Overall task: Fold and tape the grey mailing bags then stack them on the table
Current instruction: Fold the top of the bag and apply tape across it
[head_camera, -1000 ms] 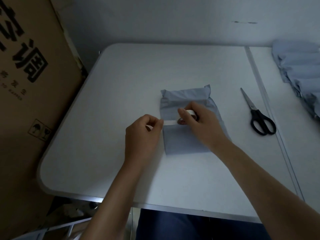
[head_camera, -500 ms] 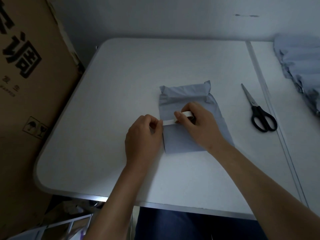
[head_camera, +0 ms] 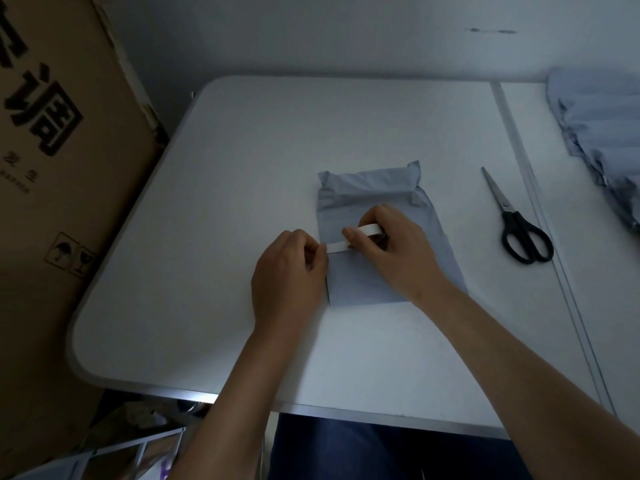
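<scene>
Head view: I'm taping the folded bag [head_camera: 377,282], left hand [head_camera: 289,271] pinching the tape end [head_camera: 335,247], right hand [head_camera: 394,251] gripping the roll [head_camera: 370,231]; next, probably pressing it down.

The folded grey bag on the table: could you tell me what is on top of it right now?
On the folded grey bag, the right hand holds a tape roll; the left hand pinches its pulled strip. Both hands cover the bag's middle.
</scene>
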Available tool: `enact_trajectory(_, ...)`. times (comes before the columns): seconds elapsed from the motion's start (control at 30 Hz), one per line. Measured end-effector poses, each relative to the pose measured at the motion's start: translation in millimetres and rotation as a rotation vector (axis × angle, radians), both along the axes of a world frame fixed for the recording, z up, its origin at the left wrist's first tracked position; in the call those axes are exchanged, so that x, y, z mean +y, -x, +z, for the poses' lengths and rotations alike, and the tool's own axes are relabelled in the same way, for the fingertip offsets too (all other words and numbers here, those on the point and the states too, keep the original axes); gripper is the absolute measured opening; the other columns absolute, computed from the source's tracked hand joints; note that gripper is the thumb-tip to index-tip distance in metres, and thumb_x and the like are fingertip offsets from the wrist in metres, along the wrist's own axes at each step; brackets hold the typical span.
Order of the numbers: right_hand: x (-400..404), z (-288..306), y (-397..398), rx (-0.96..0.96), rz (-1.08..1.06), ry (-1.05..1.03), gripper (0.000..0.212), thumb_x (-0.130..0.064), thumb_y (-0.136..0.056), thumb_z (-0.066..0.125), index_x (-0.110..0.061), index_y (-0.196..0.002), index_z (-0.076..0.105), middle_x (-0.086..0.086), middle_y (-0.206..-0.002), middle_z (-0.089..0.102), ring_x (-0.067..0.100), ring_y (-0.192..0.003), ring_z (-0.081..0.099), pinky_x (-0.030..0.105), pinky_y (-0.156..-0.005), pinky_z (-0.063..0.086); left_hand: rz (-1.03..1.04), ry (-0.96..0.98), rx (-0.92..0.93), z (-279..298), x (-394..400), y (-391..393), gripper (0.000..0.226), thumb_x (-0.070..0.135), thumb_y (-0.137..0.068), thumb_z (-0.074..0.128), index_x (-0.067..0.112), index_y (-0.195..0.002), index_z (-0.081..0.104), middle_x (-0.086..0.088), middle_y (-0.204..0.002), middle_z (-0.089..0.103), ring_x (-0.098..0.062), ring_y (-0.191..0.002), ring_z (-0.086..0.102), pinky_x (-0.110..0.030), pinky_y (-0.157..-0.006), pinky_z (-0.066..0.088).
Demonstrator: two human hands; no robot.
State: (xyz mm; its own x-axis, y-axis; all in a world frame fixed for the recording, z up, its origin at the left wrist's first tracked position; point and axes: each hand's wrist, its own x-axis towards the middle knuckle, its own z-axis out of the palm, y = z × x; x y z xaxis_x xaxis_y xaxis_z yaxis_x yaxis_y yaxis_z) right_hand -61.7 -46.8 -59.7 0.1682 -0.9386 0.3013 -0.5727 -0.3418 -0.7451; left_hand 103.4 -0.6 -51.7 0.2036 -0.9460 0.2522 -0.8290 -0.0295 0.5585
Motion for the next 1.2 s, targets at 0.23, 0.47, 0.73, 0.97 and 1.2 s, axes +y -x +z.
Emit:
enact_trajectory(0.23, -0.2, -1.5, -0.4, -0.003, 0.006, -0.001, 0.044, -0.057, -0.085, 0.053, -0.014, -0.075, 0.052, -0.006, -0.07, 0.051, 0.006, -0.067, 0.048, 0.014, -0.061, 0.033, -0.008, 0.014, -0.017, -1.6, -0.7, 0.8, 0.024, 0.029, -0.09, 0.059, 0.017, -0.072, 0.05, 0.006, -0.072, 0.05, -0.012, -0.061, 0.045, -0.022, -0.049, 0.029)
enact_trajectory(0.47, 1.2, 0.3, -1.0, 0.003, 0.0, -0.002, 0.044, -0.056, -0.085, 0.053, -0.013, -0.076, 0.053, -0.005, -0.07, 0.052, 0.008, -0.067, 0.048, 0.017, -0.062, 0.035, -0.01, -0.009, -0.072, -1.1, -1.9, 1.9, 0.023, 0.03, -0.09, 0.058, 0.018, -0.073, 0.048, 0.006, -0.074, 0.048, -0.013, -0.061, 0.044, -0.025, -0.05, 0.026)
enact_trajectory(0.73, 1.4, 1.2, -1.0, 0.013, -0.003, -0.02, 0.04, -0.05, -0.085, 0.06, -0.011, -0.076, 0.054, -0.003, -0.071, 0.053, 0.008, -0.068, 0.049, 0.016, -0.061, 0.034, -0.056, -0.165, -0.137, 10.6, -10.2, -1.4, 0.024, 0.035, -0.091, 0.055, 0.016, -0.077, 0.048, 0.003, -0.079, 0.049, -0.018, -0.068, 0.048, -0.032, -0.056, 0.033)
enact_trajectory(0.97, 0.8, 3.4, -0.7, 0.01, 0.004, -0.04, 0.039, -0.049, -0.085, 0.06, -0.013, -0.074, 0.053, -0.005, -0.069, 0.052, 0.007, -0.067, 0.048, 0.018, -0.06, 0.034, -0.071, -0.197, -0.124, 14.9, -17.4, -23.0, 0.019, 0.028, -0.089, 0.057, 0.014, -0.078, 0.051, 0.002, -0.079, 0.054, -0.019, -0.072, 0.052, -0.034, -0.061, 0.042)
enact_trajectory(1.2, 0.0, 4.2, -1.9, 0.015, -0.002, -0.023, 0.044, -0.055, -0.083, 0.056, -0.012, -0.074, 0.054, -0.005, -0.07, 0.053, 0.007, -0.067, 0.048, 0.016, -0.06, 0.033, -0.442, 0.087, -0.03, 16.3, -12.3, -18.2, 0.013, 0.014, -0.093, 0.056, 0.012, -0.099, 0.068, 0.001, -0.096, 0.062, -0.011, -0.086, 0.057, -0.023, -0.076, 0.045)
